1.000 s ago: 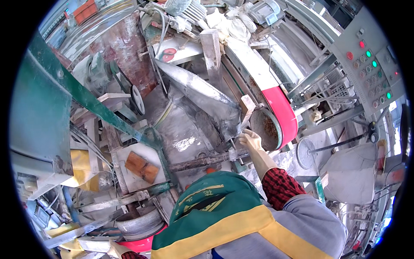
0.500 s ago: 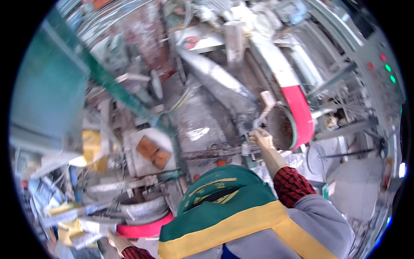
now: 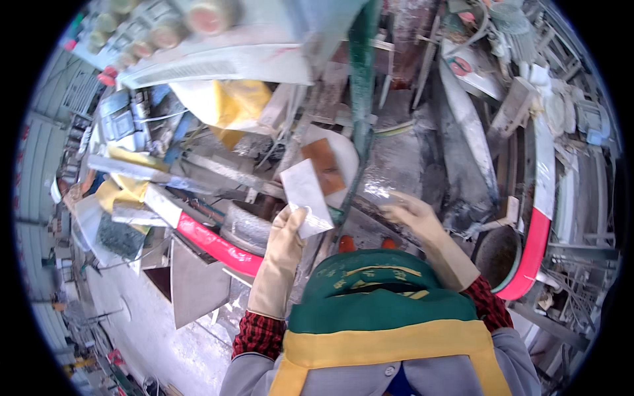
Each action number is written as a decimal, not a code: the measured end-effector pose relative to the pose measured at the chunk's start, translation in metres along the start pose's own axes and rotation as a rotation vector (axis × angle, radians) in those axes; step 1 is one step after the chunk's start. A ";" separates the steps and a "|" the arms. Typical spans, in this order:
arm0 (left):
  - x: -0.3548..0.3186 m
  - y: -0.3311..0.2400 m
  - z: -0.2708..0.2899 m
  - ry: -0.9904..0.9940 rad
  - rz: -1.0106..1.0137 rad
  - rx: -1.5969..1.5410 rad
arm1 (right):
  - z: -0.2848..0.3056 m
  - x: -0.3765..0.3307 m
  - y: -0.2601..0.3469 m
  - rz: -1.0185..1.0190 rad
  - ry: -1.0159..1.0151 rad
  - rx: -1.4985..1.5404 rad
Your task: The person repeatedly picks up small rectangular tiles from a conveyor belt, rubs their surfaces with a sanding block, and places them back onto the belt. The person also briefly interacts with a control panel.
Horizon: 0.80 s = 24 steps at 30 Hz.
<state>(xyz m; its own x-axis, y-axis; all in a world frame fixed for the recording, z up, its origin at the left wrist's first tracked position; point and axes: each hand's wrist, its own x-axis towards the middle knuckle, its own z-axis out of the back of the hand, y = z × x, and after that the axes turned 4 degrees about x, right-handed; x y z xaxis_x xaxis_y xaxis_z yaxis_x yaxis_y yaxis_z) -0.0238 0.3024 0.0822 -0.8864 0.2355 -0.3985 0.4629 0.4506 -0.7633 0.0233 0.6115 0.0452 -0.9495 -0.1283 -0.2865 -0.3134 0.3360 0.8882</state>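
Observation:
In my gloved left hand [image 3: 285,231] is a flat, white rectangular tile [image 3: 307,198], pinched at its lower left edge between thumb and fingers and held up tilted. My gloved right hand [image 3: 413,214] is in the air in front of the green apron [image 3: 389,303], its fingers loosely stretched toward the left and slightly blurred; I see nothing in it. Just beyond the tile lies an orange-brown rectangular block [image 3: 322,165] on a pale rounded plate [image 3: 350,155].
A curved red and white guard [image 3: 221,245] wraps a grey wheel [image 3: 244,228] at left. Another red guard [image 3: 528,261] curves round a drum [image 3: 496,254] at right. A green post [image 3: 362,86] rises ahead, beside a control panel with knobs [image 3: 211,16]. A metal trough [image 3: 465,125] stands farther right.
The view has swung to the left. My left hand has come up from low at the left and now holds the white tile. My right hand has left the right-hand drum and moved inward.

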 end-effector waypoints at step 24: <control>0.021 0.049 -0.151 0.572 0.304 0.175 | 0.012 -0.063 0.062 0.101 -0.278 -0.064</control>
<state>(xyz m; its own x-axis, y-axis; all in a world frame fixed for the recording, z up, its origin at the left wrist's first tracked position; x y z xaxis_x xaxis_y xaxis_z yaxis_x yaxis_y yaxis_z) -0.0199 0.4596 0.1135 -0.5546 0.7709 -0.3134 0.6422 0.1569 -0.7503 0.0640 0.6519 0.1139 -0.9470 0.1659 -0.2752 -0.2239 0.2738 0.9354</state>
